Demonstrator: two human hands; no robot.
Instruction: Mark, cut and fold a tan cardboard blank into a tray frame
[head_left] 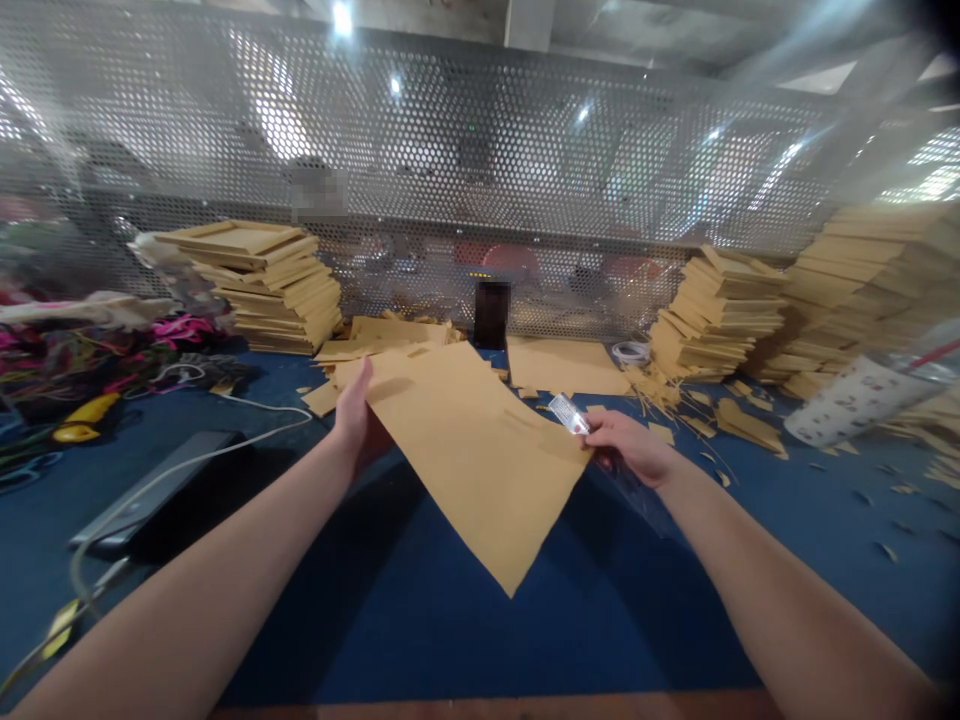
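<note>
A blue surface (465,640) fronts a perforated metal screen (525,150). The left hand (358,425) and right hand (626,445) each pinch an edge of the brown paper sheet (480,450), lifted above the surface; the right also grips a clear ruler (600,450). Keeping both edges taut should prevent creasing.

Both hands hold a large tan paper sheet (480,450) tilted above the blue table (615,610): the left hand (356,420) grips its far left edge, and the right hand (630,445) pinches its right corner while its fingers (600,432) also carry a small clear packet (568,413). Stacks of the same tan sheets stand at the back left (262,285) and back right (716,310) before a perforated metal screen (480,150). Paper scraps (742,425) lie near the right stacks, and a patterned cup (862,395) lies at the far right.
</note>
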